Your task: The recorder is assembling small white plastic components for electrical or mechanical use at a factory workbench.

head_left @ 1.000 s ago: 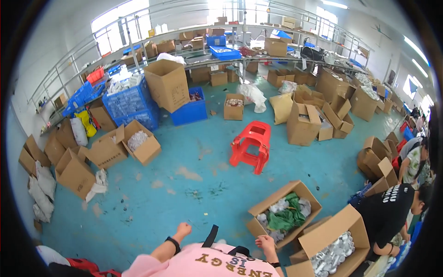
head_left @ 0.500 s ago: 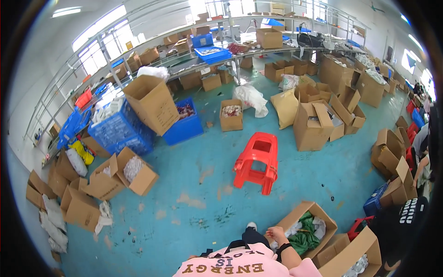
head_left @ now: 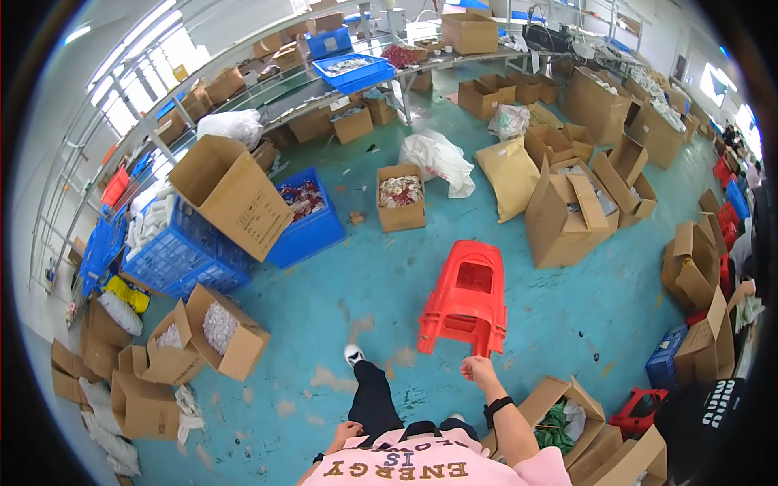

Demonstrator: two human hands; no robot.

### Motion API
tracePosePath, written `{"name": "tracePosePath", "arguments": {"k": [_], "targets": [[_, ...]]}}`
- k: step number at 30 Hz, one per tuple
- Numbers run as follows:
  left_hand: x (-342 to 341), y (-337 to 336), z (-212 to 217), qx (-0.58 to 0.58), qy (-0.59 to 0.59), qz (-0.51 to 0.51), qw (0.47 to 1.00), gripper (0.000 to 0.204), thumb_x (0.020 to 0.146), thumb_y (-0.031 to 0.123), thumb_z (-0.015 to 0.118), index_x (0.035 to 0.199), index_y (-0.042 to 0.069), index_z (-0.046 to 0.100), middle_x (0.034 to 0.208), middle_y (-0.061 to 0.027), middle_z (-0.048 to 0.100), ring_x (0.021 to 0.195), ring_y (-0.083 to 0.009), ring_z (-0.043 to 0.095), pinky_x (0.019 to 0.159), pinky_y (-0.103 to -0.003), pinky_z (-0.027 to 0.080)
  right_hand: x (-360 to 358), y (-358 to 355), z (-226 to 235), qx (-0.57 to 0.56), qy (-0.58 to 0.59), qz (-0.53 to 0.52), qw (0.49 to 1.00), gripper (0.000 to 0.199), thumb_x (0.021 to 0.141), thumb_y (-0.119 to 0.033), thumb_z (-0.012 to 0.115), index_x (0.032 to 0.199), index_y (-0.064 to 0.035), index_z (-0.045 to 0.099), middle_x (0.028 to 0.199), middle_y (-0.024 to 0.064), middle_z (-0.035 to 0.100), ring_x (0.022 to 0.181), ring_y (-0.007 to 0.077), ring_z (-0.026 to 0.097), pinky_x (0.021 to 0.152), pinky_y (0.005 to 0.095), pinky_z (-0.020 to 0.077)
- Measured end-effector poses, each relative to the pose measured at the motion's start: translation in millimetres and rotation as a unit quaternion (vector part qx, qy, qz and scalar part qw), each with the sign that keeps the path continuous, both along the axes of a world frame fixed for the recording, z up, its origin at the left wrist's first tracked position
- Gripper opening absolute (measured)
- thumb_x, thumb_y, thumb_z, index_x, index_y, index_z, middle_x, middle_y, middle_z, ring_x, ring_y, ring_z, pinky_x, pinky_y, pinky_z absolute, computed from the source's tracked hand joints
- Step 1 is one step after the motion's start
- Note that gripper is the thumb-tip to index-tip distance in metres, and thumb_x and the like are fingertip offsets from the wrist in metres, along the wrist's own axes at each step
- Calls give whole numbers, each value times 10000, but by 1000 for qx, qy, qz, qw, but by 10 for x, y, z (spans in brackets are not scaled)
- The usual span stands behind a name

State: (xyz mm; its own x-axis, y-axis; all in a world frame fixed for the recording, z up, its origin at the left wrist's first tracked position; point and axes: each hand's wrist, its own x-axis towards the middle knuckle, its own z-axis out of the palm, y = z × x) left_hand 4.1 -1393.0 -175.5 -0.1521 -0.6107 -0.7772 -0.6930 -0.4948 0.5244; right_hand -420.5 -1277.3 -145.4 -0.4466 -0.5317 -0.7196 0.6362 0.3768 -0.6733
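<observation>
Right hand (head_left: 478,371) hovering at the red plastic stool (head_left: 462,301), just right of the frame's centre.
Its fingers are forming a loose curl, though whether they are gripping a stool leg cannot be told; the left hand (head_left: 348,432) is hanging at lower centre, its closure unclear. A weak hold could be causing a slip, or legs could be snagging the open carton (head_left: 531,398) at lower right; the floor (head_left: 288,296) is offering room toward centre left.

The stool (head_left: 460,306) is smooth, glossy plastic; the tilted box (head_left: 237,204) at left, matt cardboard; the far white bag (head_left: 438,164), crinkled plastic; the floor (head_left: 304,308), scuffed, faintly shiny; the near shirt (head_left: 405,454), matt cloth.
</observation>
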Motion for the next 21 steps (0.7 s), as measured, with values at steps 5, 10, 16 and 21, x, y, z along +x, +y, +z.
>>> {"name": "tracePosePath", "arguments": {"k": [5, 10, 16, 21], "targets": [[-75, -1782, -14, -71, -35, -109, 991, 182, 786, 176, 590, 837, 25, 677, 712, -73, 666, 628, -135, 623, 588, -274, 499, 456, -676, -667, 39, -101, -143, 984, 86, 783, -108, 608, 795, -40, 557, 677, 102, 588, 588, 196, 579, 495, 304, 460], [11, -3527, 466, -33, -59, 27, 997, 211, 778, 196, 577, 810, 12, 674, 721, -96, 663, 625, -161, 623, 603, -313, 506, 1001, -2220, -835, 24, -274, -301, 913, 44, 791, -58, 575, 793, -36, 537, 711, 105, 575, 591, 209, 560, 497, 319, 454], [275, -4852, -47, -69, -150, -129, 978, 295, 771, 268, 588, 839, -8, 670, 745, -155, 654, 679, -251, 633, 607, -369, 471, 214, -4122, -334, -105, -200, -251, 941, 70, 778, -88, 562, 715, -57, 556, 646, 82, 583, 525, 168, 553, 439, 295, 425], [-446, -5543, 118, -142, -129, -398, 897, 320, 763, 331, 618, 912, 52, 666, 781, -154, 659, 735, -237, 655, 671, -351, 493, -945, -4588, -617, -98, -201, -373, 901, 57, 797, -115, 577, 789, -60, 591, 661, 48, 617, 547, 131, 579, 459, 267, 466]]}}
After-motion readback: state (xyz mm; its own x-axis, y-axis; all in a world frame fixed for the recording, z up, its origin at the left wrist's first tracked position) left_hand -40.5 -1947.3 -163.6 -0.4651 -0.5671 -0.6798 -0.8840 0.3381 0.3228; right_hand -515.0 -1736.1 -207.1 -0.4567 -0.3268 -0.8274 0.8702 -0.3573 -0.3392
